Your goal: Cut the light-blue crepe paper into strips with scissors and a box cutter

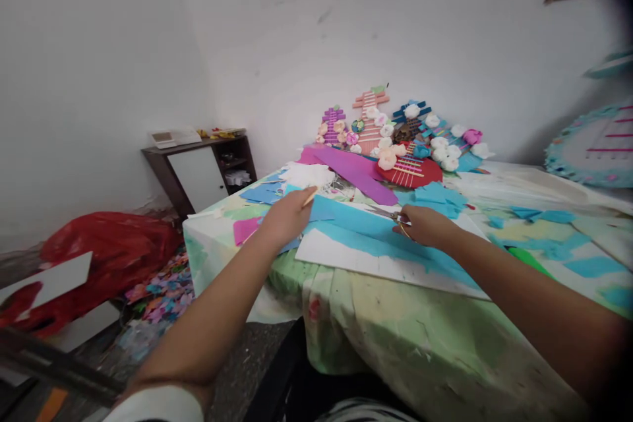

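Observation:
My left hand (289,216) is closed at the left end of a long blue strip of crepe paper (353,214), pinching it. A small pale, narrow thing shows at its fingertips; I cannot make out what it is. In my right hand (428,225) are scissors (388,213), their blades pointing left over the blue paper. Whether the blades touch the paper is unclear. Beneath the strip lies a white board (341,256), with more blue paper spread across it.
A cloth-covered table (366,316) carries purple paper (353,175), blue scraps (440,198), and a green pointed item (529,258). Flower-decorated stick crafts (370,122) lean on the wall. To the left are a low cabinet (195,179) and a red plastic bag (111,244).

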`<state>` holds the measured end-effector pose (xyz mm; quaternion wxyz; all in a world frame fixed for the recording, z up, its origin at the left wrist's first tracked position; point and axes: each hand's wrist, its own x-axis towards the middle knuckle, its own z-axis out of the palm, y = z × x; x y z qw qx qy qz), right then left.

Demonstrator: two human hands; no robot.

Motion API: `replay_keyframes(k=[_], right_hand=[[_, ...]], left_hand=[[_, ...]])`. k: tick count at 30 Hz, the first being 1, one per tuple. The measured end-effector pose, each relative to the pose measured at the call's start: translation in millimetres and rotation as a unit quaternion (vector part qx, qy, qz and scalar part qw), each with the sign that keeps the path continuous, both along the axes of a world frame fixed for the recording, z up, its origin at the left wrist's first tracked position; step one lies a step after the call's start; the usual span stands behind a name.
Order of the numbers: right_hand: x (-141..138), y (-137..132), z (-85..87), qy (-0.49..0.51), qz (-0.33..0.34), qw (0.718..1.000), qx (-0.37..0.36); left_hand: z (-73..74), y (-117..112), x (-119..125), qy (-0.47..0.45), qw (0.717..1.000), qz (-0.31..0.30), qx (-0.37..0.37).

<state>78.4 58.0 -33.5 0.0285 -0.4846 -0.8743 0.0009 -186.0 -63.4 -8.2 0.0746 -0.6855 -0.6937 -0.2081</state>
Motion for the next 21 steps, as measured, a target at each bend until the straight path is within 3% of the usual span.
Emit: replay_keyframes(k=[5,11,15,21], right_hand=[[-16,40,-18.5,0.012,-0.006,1.0,-0.019],[-11,53,-28.1,0.024,0.026,0.999,-0.029],[-7,58,-25.7,0.023,0.047,0.998,-0.033],[5,71,-16.9,0.018,0.055,0.998,-0.021]], left_hand=[[-27.9,47,2,0.018,0.995,0.011,-0.095],[-50.8,60,-3,0.037,0.991,0.024,-0.13],[-48.7,72,-8,0.021,0.986,0.02,-0.163],[-26.8,90,-19,0.001,0.985,0.028,-0.172]])
